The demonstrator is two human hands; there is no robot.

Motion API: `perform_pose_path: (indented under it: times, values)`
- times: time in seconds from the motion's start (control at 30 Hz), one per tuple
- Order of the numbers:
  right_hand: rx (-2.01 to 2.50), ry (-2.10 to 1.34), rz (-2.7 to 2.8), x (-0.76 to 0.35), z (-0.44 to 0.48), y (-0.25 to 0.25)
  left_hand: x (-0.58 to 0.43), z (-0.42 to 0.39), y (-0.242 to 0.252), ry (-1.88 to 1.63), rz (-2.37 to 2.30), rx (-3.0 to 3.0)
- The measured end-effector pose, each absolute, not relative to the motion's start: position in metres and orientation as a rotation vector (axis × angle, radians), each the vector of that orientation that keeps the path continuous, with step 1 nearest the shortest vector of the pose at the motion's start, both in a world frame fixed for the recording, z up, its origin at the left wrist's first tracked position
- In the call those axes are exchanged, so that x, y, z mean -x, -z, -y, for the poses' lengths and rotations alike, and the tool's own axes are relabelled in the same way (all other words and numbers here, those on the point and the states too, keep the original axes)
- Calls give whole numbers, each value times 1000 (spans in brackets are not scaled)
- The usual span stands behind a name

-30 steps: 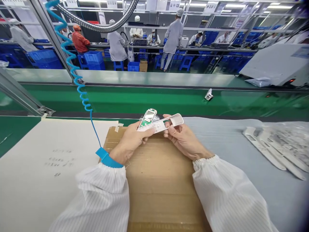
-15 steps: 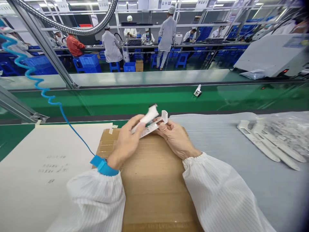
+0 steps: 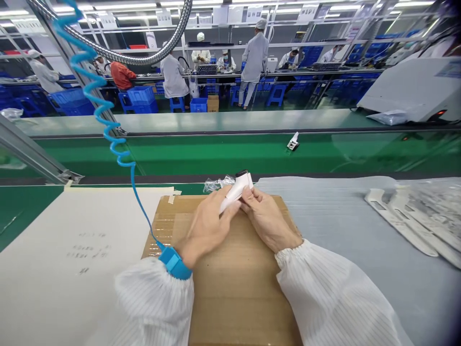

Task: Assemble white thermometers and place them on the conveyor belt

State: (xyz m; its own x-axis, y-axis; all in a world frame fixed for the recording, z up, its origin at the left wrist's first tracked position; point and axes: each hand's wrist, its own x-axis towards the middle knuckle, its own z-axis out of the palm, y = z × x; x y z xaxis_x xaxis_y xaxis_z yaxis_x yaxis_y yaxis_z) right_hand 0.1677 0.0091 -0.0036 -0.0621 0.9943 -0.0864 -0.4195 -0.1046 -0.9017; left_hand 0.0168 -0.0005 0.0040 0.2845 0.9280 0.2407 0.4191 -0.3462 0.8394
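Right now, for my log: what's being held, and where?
The left hand and right hand grip a white plastic casing by its body; its dark-tipped end sticks out.

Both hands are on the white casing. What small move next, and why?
Probably rotate the white plastic casing to check its far side: the left hand and right hand grip it together over the cardboard sheet, and they hide most of it.

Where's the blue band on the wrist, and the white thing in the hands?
Blue wrist strap (image 3: 175, 263): head view, on the strap's middle.
White plastic housing (image 3: 236, 192): head view, on its visible middle.
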Motion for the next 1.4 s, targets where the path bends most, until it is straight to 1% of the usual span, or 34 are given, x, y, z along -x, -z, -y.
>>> perform_pose_path:
  times: [0.1,0.2,0.3,0.43,0.5,0.6,0.67,0.83,1.0,1.07,1.13,1.2,1.27,1.4]
  values:
    - [837,-1591,607,-165,-8,-4,-23,6,-3,-813,-1251,-2054]
    - [756,-1659,374,-170,-8,-6,-30,12,-9,-558,-1329,-2161]
    - [737,-1661,319,-176,-9,-4,-30,13,-14,-426,-1365,-2240]
    - [697,-1770,555,-175,-10,-6,-18,6,-14,-542,-1504,-2190]
    - [644,-1805,672,-169,-8,-7,-13,4,-12,-728,-1558,-2179]
    - [608,-1825,756,-158,-2,-6,-13,5,-10,-980,-1416,-2215]
    - [626,-1806,762,-150,3,-4,-19,8,-10,-1014,-1363,-2228]
    - [685,-1759,683,-143,7,-5,-29,11,-11,-1063,-1434,-2210]
    - [696,-1728,632,-154,-1,-9,-15,4,-11,-1017,-1280,-2235]
    - [660,-1695,629,-159,-3,-11,-11,1,-13,-1002,-1302,-2079]
    - [617,-1700,681,-162,-4,-13,-12,2,-18,-995,-1321,-1684]
    - [606,-1716,770,-163,-3,-13,-16,5,-24,-947,-1191,-1218]
    - [615,-1711,842,-162,0,-13,-22,8,-31,-899,-1006,-901]
    - [648,-1661,899,-161,3,-13,-25,11,-42,-838,-844,-689]
